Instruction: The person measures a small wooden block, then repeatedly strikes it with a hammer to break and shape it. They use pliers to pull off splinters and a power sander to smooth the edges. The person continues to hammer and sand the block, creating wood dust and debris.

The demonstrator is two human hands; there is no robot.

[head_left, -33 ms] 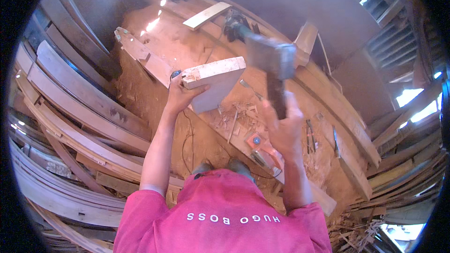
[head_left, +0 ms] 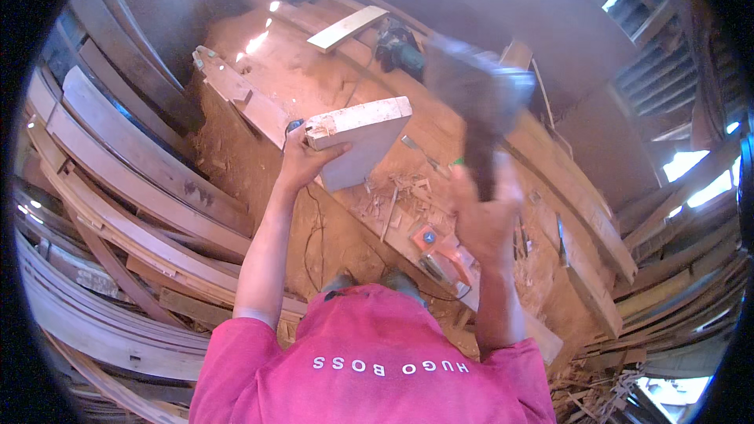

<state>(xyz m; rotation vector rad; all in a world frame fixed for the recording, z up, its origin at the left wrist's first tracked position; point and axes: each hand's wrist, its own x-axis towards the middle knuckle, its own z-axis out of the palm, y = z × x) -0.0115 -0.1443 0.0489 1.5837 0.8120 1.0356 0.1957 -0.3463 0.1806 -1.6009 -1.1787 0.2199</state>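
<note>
My left hand (head_left: 302, 159) is wrapped round the near left end of a thick wooden board (head_left: 365, 145), holding it tilted on edge above the workbench. The board's narrow edge faces up, with rough, chipped wood close to my fingers. In my right fist (head_left: 487, 208) is the dark handle of a hatchet (head_left: 475, 90), raised to the right of the board and apart from it. Its broad metal head is smeared by motion. Below the board, wood chips (head_left: 404, 196) lie heaped on the bench.
An orange-red tool (head_left: 448, 255) with a cord lies on the near bench edge. A dark green power tool (head_left: 399, 51) rests farther back by a pale plank (head_left: 345, 29). A chisel (head_left: 416, 149) lies behind the chips. Long boards (head_left: 149, 157) are stacked at left, thick beams (head_left: 565, 180) at right.
My right hand and the hatchet have swung to the right, away from the board. My left hand and the board have barely moved.
</note>
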